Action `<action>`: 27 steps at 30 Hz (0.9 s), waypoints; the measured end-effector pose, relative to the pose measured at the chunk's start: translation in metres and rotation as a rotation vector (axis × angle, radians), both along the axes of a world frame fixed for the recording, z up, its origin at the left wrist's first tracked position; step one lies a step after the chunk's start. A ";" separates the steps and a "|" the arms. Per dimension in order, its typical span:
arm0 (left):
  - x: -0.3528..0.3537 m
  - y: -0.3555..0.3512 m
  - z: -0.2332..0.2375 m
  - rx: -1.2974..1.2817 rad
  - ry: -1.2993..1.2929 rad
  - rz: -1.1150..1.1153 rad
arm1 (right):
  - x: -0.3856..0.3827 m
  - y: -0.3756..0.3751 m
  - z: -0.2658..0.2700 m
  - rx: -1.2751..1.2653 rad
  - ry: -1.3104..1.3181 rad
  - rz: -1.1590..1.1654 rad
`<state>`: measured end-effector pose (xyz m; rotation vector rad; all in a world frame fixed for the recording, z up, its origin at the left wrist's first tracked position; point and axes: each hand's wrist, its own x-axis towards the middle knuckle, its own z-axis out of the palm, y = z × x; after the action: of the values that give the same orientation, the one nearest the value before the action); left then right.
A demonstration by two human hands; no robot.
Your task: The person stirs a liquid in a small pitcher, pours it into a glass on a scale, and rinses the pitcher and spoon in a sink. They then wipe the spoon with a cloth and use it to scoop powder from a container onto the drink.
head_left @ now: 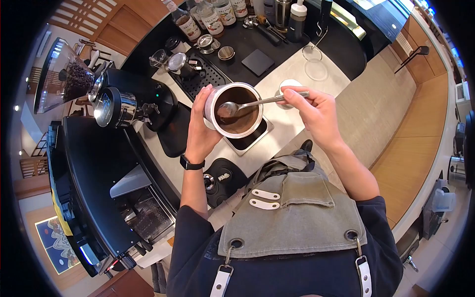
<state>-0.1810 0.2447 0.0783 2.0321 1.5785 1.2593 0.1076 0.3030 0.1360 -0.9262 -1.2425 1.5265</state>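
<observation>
While the left hand (200, 123) wraps its grip round the metal canister (213, 110), fingers closed on the wall and holding it up off the desk (284, 67), the right hand (316, 111) has the spoon (267, 100) pinched by the far end of its handle, thumb and fingertips shut tight on it. The canister is tipped mouth-up toward the camera, just above a steel-rimmed tray (250, 142), and the spoon's bowl is down inside the rim, over the brown powder (247, 123) within. How full the bowl is, I can't quite tell.

This looks like the scooping step: spoon in, load being gathered. Coming out calls for a level bowl and a clean pass over the rim, handle raised gently so nothing spills onto the tray, with the left-hand grip holding the canister steady at that tilt.

A white lid (289, 84) lies just behind the right hand, a grinder (118, 106) stands off to the left, and syrup bottles (208, 17) line the back.
</observation>
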 end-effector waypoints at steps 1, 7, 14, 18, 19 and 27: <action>-0.002 0.000 -0.001 0.005 0.028 -0.002 | 0.003 0.000 0.003 -0.020 -0.013 -0.001; 0.000 0.002 0.004 -0.005 0.029 0.005 | 0.010 0.003 0.005 -0.063 -0.044 -0.025; 0.006 0.017 0.020 -0.132 -0.037 -0.043 | 0.018 0.016 -0.009 -0.100 0.001 -0.094; 0.018 0.041 0.034 -0.135 -0.034 -0.102 | 0.028 0.029 -0.003 -0.073 0.056 -0.174; 0.024 0.046 0.038 -0.136 -0.027 -0.097 | 0.032 0.032 0.000 -0.065 0.066 -0.190; 0.127 0.082 0.059 -0.096 -0.155 -0.123 | 0.111 0.057 0.033 0.076 0.099 -0.345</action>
<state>-0.0543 0.3269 0.1377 1.8928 1.3945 1.2390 0.2189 0.3596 0.1692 -0.9479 -1.0038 1.2288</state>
